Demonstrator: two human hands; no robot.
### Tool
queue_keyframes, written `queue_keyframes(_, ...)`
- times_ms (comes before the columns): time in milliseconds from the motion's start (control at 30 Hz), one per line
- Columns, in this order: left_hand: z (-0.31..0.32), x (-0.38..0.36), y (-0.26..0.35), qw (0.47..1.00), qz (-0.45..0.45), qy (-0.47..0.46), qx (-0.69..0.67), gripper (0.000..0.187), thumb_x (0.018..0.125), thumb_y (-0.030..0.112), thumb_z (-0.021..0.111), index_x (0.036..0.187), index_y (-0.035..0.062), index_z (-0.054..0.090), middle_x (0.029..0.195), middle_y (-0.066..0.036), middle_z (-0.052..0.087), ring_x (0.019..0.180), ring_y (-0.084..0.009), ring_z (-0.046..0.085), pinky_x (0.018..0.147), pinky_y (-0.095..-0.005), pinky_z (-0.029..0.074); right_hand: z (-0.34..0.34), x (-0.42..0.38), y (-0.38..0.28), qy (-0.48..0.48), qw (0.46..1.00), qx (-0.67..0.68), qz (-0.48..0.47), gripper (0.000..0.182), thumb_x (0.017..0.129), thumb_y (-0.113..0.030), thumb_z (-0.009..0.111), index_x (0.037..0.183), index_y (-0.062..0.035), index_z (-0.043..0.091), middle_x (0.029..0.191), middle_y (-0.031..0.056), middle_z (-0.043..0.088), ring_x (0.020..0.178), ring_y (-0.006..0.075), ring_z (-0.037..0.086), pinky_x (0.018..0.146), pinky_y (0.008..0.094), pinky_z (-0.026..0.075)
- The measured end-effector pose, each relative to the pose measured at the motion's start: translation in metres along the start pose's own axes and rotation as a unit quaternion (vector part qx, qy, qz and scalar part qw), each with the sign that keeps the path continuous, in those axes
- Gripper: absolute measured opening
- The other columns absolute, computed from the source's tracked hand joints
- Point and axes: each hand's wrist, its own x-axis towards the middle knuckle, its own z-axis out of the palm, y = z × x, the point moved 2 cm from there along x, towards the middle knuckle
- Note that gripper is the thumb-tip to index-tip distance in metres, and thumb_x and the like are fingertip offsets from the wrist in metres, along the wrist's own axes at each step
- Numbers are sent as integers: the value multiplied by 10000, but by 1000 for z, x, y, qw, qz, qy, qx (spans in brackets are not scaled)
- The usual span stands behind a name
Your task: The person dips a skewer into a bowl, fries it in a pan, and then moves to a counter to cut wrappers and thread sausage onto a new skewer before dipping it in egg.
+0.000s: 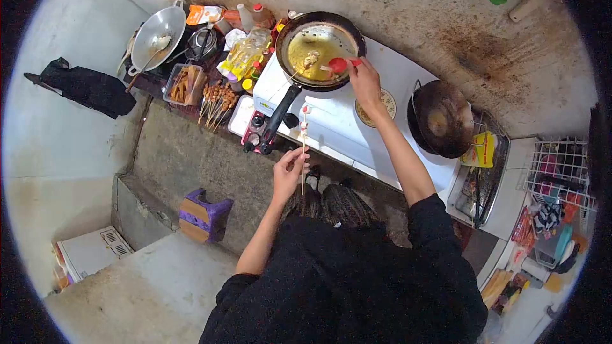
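Note:
My left hand (290,171) pinches a thin wooden skewer (304,143) and holds it nearly upright in front of the stove. A few small red and pale pieces sit on its upper part. Above the right side of the frying pan (285,51), my right hand (364,83) grips a small red spoon (338,65); its fingers hide most of the handle. Yellowish oil (306,54) lies in the pan, with a browned lump (311,58) in it. Another thin stick leans over the pan's near rim. The pan's black handle (280,118) points toward me.
A dark wok (440,119) stands right on the white surface, near a round patterned item (384,107). Leftward are filled skewers (218,100), a plastic box (185,84), bottles (261,16) and a grey wok (159,35). A purple stool (205,215) stands on the floor.

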Motion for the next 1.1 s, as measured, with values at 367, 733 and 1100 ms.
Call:
queue_keyframes(367, 3, -4, -2, 1000, -8, -3, 0, 237, 859, 163, 532, 1041, 18, 578, 895, -33, 583, 730, -78, 556, 614, -203, 474, -3, -8, -10, 9, 979, -124, -161, 139, 787, -195, 569, 865, -116, 652, 810, 34, 619, 748, 202, 534, 685, 339, 368)
queue_keyframes(733, 32, 9, 5, 996, -40, -69, -27, 262, 863, 162, 522, 1091, 37, 560, 868, -24, 595, 695, -67, 544, 605, -211, 490, -79, -37, 5, 209, 956, 109, 173, 226, 842, -263, 507, 869, -76, 631, 702, 80, 628, 583, 217, 544, 655, 333, 383)
queue_keyframes(1100, 85, 38, 7, 984, -48, -166, 33, 262, 853, 191, 541, 1074, 54, 576, 865, -16, 601, 682, -66, 542, 592, -206, 473, -137, -117, 32, 232, 938, 123, 226, 275, 902, -236, 413, 917, -40, 605, 683, 39, 612, 559, 85, 461, 545, 241, 375)
